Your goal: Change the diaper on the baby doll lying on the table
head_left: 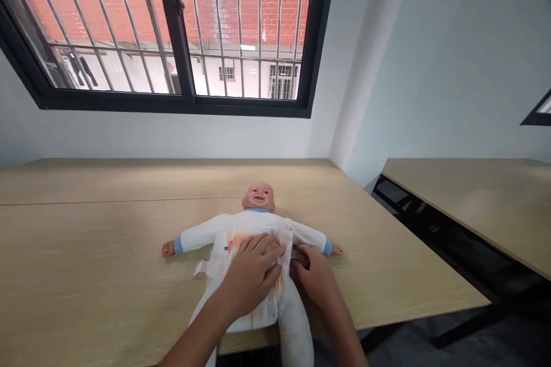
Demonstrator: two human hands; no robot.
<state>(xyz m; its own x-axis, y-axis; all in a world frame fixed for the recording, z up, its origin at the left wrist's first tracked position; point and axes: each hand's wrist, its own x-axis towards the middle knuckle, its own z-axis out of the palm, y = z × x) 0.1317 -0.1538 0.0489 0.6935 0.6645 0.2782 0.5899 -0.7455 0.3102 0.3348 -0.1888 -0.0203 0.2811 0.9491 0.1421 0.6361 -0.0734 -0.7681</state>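
Note:
A baby doll (258, 198) in a white sleepsuit with blue cuffs lies on its back on the wooden table (94, 264), arms spread, legs hanging over the near edge. A white diaper with a coloured print (235, 241) lies over its belly. My left hand (253, 275) rests flat on the diaper, fingers stretched out. My right hand (312, 272) is at the doll's right-hand side by the waist, fingers curled against the diaper's edge. What they pinch is hidden.
A large black-framed barred window (172, 28) fills the wall behind the table. A second wooden table (473, 200) stands to the right across a dark gap (430, 235). The white wall corner (344, 126) is behind the doll.

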